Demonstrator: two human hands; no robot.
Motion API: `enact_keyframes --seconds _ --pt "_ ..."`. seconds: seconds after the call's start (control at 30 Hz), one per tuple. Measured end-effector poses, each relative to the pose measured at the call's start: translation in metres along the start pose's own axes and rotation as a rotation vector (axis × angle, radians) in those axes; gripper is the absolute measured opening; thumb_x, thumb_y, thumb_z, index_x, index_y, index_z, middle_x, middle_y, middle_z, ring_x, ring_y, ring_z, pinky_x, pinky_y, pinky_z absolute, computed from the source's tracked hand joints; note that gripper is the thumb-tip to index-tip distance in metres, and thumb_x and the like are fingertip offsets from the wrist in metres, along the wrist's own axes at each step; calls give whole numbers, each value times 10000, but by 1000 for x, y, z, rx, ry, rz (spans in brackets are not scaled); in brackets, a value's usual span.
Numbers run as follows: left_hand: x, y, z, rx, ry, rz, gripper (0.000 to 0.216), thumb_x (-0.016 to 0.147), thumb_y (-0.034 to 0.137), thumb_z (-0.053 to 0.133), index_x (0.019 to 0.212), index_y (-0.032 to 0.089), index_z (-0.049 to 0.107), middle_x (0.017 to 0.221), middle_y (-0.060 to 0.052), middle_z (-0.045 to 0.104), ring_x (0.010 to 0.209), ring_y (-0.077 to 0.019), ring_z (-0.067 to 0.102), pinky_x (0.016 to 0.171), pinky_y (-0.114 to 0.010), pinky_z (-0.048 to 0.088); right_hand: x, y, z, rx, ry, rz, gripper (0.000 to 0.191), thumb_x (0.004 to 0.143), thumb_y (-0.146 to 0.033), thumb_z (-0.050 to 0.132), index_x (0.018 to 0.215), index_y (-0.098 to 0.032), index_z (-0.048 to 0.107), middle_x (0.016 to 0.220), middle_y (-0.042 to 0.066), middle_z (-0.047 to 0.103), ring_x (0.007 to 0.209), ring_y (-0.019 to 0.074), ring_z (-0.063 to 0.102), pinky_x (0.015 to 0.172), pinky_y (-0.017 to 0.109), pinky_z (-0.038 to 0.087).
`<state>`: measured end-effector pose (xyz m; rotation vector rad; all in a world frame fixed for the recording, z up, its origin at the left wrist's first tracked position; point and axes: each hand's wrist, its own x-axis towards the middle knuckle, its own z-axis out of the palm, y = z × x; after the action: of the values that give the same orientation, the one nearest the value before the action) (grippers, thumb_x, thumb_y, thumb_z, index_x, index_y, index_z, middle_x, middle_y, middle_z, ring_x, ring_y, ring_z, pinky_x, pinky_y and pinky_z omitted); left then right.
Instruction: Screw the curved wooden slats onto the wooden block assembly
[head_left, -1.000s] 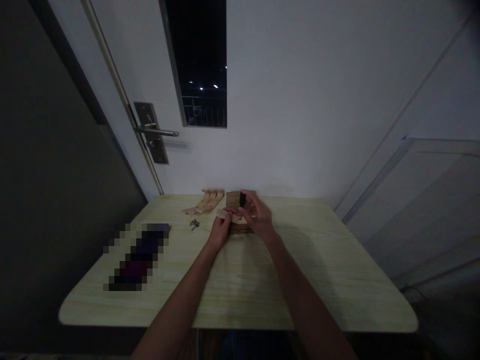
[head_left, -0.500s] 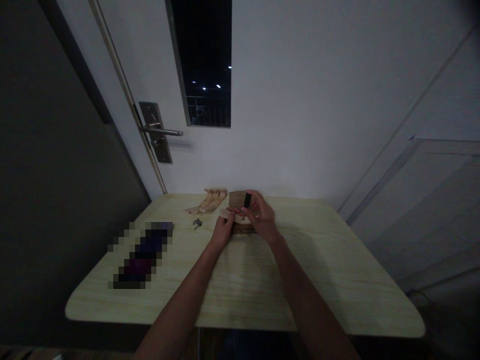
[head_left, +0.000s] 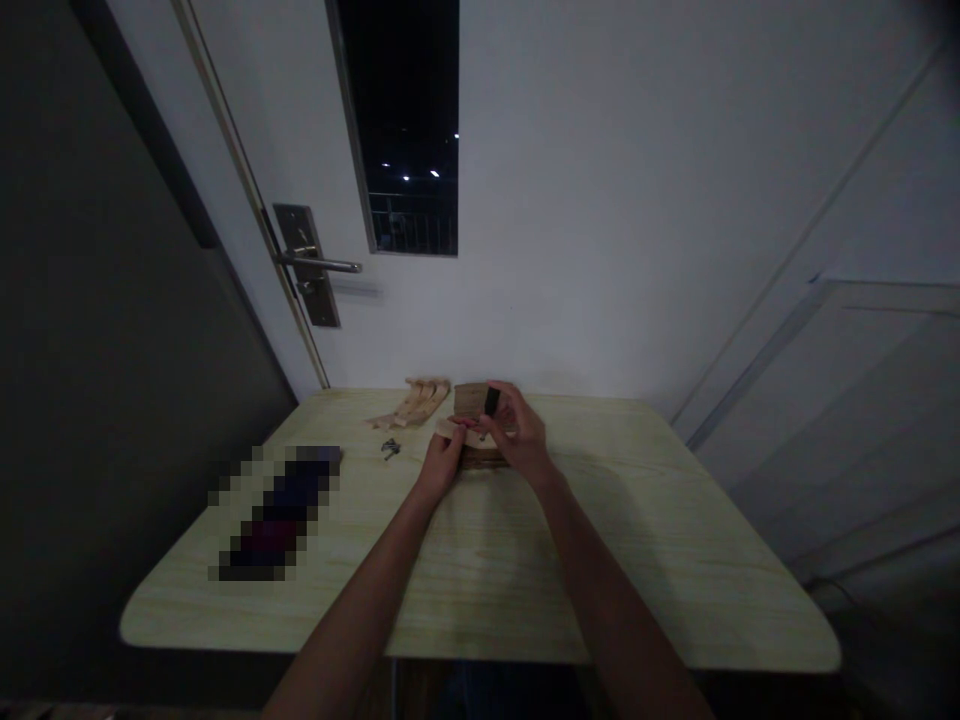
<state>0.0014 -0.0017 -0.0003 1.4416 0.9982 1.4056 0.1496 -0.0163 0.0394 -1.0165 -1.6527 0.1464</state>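
My left hand [head_left: 442, 458] is closed on the left end of a pale strip [head_left: 448, 428], with the thumb on top. My right hand [head_left: 527, 438] pinches a small black block-like piece [head_left: 492, 401] above the strip, fingers curled round it. Behind and below the hands is a brown cardboard piece [head_left: 470, 398], its back part standing up and layered edges showing in front. Something reddish [head_left: 466, 423] lies between the hands, too small to name. What sits under my right palm is hidden.
Left of the hands, several pale strips [head_left: 421, 402] lie in a loose pile near a small cluster of metal pieces [head_left: 390, 448]. A blurred-out dark object [head_left: 277, 515] is on the table's left side. A white door with a handle [head_left: 322, 264] stands behind the table [head_left: 480, 580].
The whole view has shifted slightly. Both hands stay at the cardboard piece with almost the same grip, and the black piece is still in my right hand.
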Motion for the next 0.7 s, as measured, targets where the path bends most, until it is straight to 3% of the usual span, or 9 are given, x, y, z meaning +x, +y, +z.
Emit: enact_keyframes --seconds 0.13,0.33,0.43,0.6,0.7 --pt "0 1 0 5 -1 -2 368 814 542 555 859 182 619 907 -53 684 908 -200 605 886 -315 452 0 -3 0 -38 4 -1 384 868 -387 625 1230 -271 575 891 9 668 717 160 612 709 301 529" --pt "-1 1 0 12 -8 15 352 831 520 541 862 181 632 907 -52 686 910 -200 603 876 -313 455 1 0 -3 29 -68 -81 399 937 -362 494 1327 -281 522 1221 50 649 956 191 664 876 349 527" --pt "-2 3 -1 18 -6 24 350 837 517 541 860 182 639 915 -55 693 918 -202 608 881 -315 460 1 3 -2 55 -85 -43 416 937 -367 507 1345 -288 514 1193 44 663 915 184 674 835 334 537" --pt "-2 5 0 0 3 2 344 828 514 557 848 180 637 878 -48 690 883 -197 609 865 -312 471 0 2 0 -35 -19 3 443 868 -420 630 1289 -293 567 939 21 692 737 179 623 723 326 533" --pt "-1 5 1 -28 6 1 333 822 504 570 842 179 638 882 -47 691 889 -196 613 880 -313 468 0 1 0 -40 -11 -46 436 878 -427 611 1293 -301 563 1055 32 691 777 180 628 764 340 536"
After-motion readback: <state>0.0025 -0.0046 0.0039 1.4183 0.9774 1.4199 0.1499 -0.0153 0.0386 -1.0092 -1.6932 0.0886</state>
